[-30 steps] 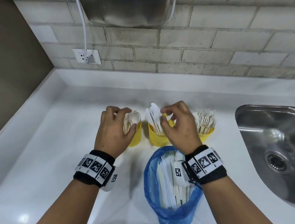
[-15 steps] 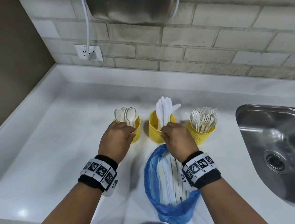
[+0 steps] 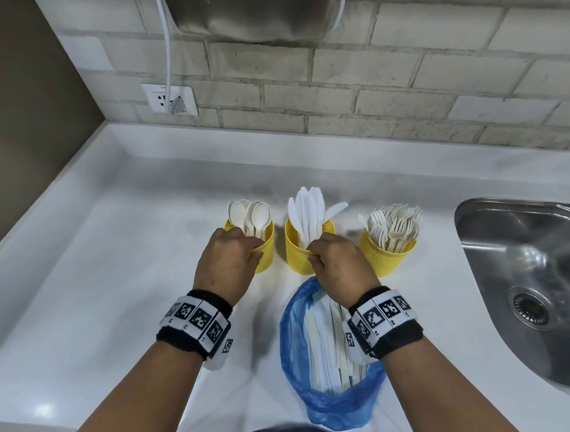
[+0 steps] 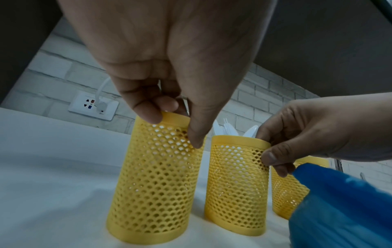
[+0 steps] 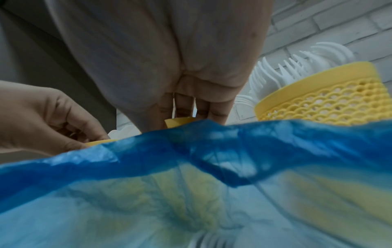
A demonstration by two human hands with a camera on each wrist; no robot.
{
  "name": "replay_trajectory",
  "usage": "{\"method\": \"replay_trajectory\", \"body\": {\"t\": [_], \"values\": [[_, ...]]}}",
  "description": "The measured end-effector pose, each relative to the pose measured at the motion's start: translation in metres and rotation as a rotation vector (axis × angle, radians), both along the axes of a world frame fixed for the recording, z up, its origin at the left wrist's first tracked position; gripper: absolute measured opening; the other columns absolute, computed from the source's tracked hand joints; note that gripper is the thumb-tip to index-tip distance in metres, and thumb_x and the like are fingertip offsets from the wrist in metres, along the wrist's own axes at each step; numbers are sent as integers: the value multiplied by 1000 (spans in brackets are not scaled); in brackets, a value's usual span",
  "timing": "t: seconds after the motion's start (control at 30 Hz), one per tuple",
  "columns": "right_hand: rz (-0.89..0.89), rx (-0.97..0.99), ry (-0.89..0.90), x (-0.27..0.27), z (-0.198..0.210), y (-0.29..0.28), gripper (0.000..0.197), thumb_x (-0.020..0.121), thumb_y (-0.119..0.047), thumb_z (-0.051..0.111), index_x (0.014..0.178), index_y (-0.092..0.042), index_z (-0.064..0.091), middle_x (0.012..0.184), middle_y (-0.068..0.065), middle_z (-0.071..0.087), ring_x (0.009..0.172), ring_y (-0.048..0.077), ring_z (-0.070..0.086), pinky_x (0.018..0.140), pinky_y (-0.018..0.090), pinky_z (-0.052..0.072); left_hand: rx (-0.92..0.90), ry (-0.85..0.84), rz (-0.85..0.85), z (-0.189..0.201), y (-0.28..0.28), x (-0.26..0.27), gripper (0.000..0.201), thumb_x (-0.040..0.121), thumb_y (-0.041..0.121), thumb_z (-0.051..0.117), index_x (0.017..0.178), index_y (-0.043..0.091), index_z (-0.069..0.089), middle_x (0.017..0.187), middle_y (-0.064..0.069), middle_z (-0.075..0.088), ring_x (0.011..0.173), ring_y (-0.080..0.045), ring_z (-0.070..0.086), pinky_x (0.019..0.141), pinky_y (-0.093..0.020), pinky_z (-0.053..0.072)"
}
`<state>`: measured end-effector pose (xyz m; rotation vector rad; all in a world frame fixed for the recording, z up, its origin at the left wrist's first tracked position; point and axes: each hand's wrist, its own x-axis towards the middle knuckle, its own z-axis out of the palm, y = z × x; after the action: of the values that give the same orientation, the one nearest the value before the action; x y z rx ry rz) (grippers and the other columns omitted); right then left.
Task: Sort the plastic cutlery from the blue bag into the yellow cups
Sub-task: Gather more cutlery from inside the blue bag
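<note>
Left hand (image 3: 227, 264) pinching rim of spoon cup (image 4: 155, 176), right hand (image 3: 340, 269) pinching rim of knife cup (image 4: 236, 186), fork cup (image 3: 387, 253) just right, blue bag (image 3: 326, 407) with cutlery lying near, on counter (image 3: 95, 299).

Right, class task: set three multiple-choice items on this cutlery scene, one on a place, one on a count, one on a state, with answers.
1. Which cup holds the forks?
A. nearest the sink
B. middle
C. nearest the wall socket

2. How many yellow cups stand on the counter?
A. two
B. three
C. four

3. What is the left hand doing?
A. lying flat on the counter
B. pinching a cup's rim
C. reaching into the bag

Answers:
1 A: the fork cup stands beside the sink.
2 B: spoon cup, knife cup and fork cup.
3 B: the left hand pinches the spoon cup's rim; the blue bag lies nearer the person.
</note>
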<state>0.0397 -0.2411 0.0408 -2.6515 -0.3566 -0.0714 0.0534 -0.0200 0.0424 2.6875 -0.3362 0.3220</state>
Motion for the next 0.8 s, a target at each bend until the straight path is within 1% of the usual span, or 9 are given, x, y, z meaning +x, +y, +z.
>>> {"method": "replay_trajectory", "body": {"t": [0.2, 0.27, 0.33, 0.43, 0.53, 0.6, 0.67, 0.73, 0.8], "values": [[-8, -9, 12, -3, 0, 1, 12, 94, -9, 59, 88, -7, 70, 88, 5, 61, 84, 27, 59, 70, 42, 51, 22, 22, -8, 2, 0, 1, 17, 85, 16, 77, 101, 19, 80, 87, -8, 71, 85, -32, 57, 75, -34, 45], [-14, -8, 9, -4, 1, 2, 13, 94, -12, 58, 95, -9, 71, 94, 5, 63, 88, 27, 61, 72, 40, 52, 3, 42, -5, 3, 0, 0, 20, 85, 18, 76, 105, 20, 78, 93, -7, 72, 90, -32, 58, 78, -34, 45], [-24, 17, -18, -7, 4, 2, 16, 95, -15, 60, 106, -12, 72, 103, 4, 66, 93, 27, 63, 76, 40, 54, -64, 52, 15, 5, 0, -2, 27, 83, 21, 78, 110, 21, 76, 100, -3, 71, 96, -29, 59, 81, -33, 48], [-43, 71, -71, -13, 11, -1, 23, 95, -19, 63, 116, -15, 70, 113, 5, 65, 97, 26, 65, 79, 42, 56, -117, 0, 30, 11, 0, -9, 33, 82, 24, 80, 113, 19, 71, 98, -1, 67, 95, -26, 58, 79, -32, 48], [-61, 130, -117, -19, 14, -7, 24, 95, -18, 63, 118, -15, 69, 111, 5, 62, 91, 26, 63, 81, 43, 55, -152, -49, 21, 18, -2, -17, 31, 82, 25, 80, 109, 18, 68, 91, 1, 62, 88, -22, 56, 74, -30, 45], [-65, 186, -138, -26, 14, -10, 23, 95, -17, 62, 117, -15, 69, 109, 4, 59, 91, 25, 62, 83, 46, 55, -190, -53, 7, 22, -4, -26, 26, 84, 27, 78, 106, 19, 66, 86, 6, 59, 82, -16, 52, 71, -25, 39], [-66, 247, -150, -35, 16, -14, 22, 94, -14, 62, 115, -15, 69, 107, 1, 58, 93, 23, 61, 84, 45, 55, -232, -30, -39, 26, -9, -37, 20, 86, 29, 77, 100, 22, 66, 80, 10, 59, 77, -10, 50, 67, -22, 38], [-59, 288, -146, -48, 20, -17, 18, 94, -11, 63, 110, -14, 70, 103, 0, 59, 90, 19, 61, 82, 40, 55, -270, 56, -108, 30, -18, -50, 14, 87, 30, 76, 94, 25, 65, 76, 14, 61, 71, -5, 54, 64, -20, 44], [-36, 284, -103, -64, 22, -22, 12, 94, -12, 63, 103, -16, 70, 94, -3, 62, 82, 14, 61, 77, 35, 54, -314, 216, -193, 30, -30, -63, 11, 87, 30, 76, 88, 26, 66, 73, 15, 65, 70, -3, 61, 64, -18, 50]]}}
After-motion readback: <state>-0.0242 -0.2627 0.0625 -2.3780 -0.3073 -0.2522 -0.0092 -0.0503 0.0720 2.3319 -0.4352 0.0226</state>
